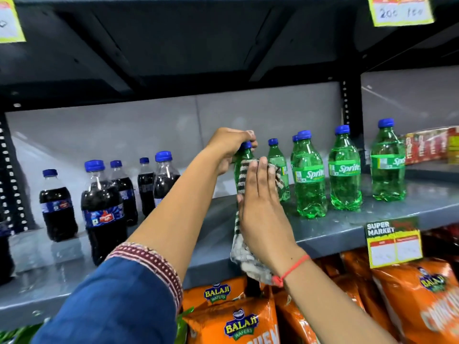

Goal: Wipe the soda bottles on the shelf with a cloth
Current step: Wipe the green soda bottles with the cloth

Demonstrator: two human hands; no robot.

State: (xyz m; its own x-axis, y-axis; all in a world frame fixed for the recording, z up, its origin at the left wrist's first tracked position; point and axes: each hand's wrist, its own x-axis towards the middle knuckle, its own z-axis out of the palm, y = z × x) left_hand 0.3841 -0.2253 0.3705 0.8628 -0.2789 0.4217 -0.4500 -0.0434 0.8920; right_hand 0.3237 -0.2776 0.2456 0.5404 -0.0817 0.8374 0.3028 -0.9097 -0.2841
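My left hand [229, 145] grips the blue cap and neck of a green soda bottle [244, 156] standing on the grey shelf [323, 232]. My right hand [260, 199] presses a black-and-white striped cloth [242, 244] flat against that bottle's body; the cloth's tail hangs below the shelf edge. Most of the bottle is hidden behind hand and cloth. Several more green Sprite bottles [344, 170] stand to the right. Several dark cola bottles [103, 212] with blue caps stand to the left.
Orange Balaji wafer bags [238, 321] fill the shelf below. A supermarket price tag [393, 242] hangs on the shelf edge at right. The dark upper shelf [173, 45] sits close overhead. Red boxes [427, 145] stand at far right.
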